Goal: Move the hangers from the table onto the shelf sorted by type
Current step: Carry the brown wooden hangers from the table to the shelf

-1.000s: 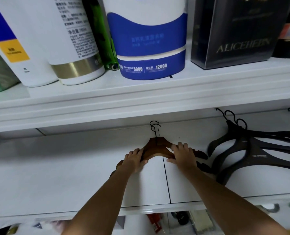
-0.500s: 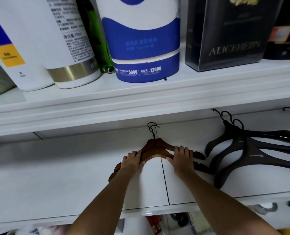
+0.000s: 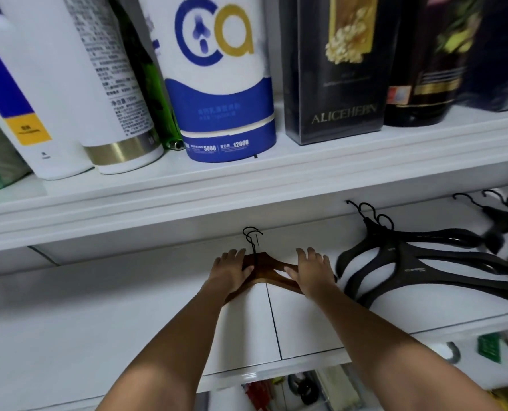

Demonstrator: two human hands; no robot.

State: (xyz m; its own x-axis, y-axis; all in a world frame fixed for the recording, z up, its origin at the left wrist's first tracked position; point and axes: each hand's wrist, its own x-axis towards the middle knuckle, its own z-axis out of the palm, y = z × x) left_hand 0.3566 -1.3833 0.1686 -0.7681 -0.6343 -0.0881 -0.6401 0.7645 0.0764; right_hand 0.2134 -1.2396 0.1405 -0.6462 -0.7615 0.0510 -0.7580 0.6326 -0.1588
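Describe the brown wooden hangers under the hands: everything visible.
The brown wooden hangers look like two stacked: two thin black wire hooks show at the neck, pointing toward the back wall. The wood is dark reddish-brown, with sloping shoulders. They lie flat on the white lower shelf, left of a pile of black hangers. The left hand rests on the left shoulder, the right hand on the right one, fingers laid over the wood, covering most of both arms.
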